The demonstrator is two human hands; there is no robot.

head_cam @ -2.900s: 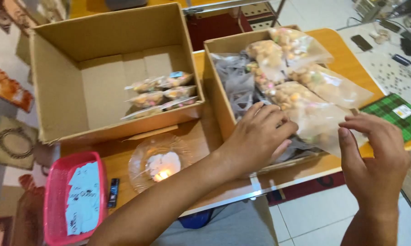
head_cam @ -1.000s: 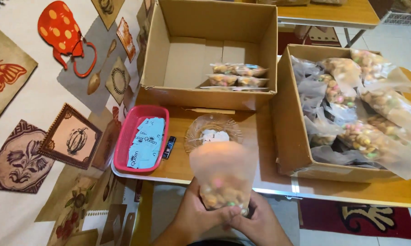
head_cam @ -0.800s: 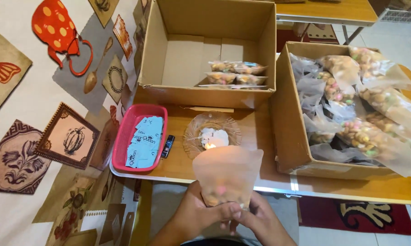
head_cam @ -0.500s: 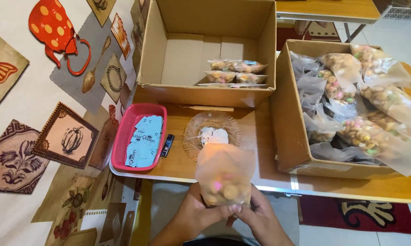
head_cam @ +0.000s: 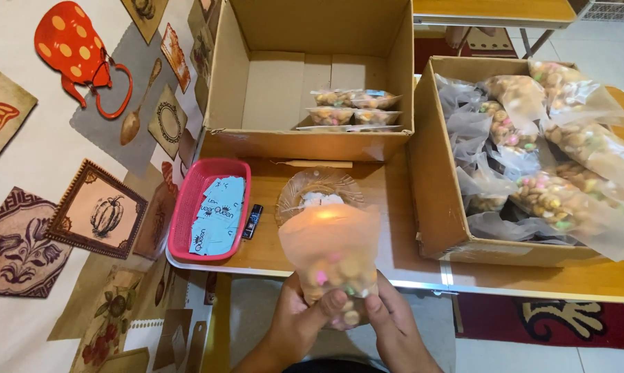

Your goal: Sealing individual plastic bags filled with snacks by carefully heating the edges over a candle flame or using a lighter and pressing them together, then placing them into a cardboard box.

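Right now:
1. Left hand [head_cam: 305, 321] and right hand [head_cam: 388, 324] both pinch the bottom of a clear snack bag [head_cam: 331, 252], held upright just in front of the table edge [head_cam: 422, 283], mouth open at top.
2. Risk: candle flame [head_cam: 320, 211] in the glass dish [head_cam: 319, 197] sits right behind the bag; film tipped fwd could scorch or melt.
3. Grip is low, top floppy; a tilt could spill the coloured snacks to the floor.
4. Pink tray [head_cam: 208, 207] w/ blue labels and lighter [head_cam: 252, 221] lie close by the left hand; an elbow swing could knock them off.
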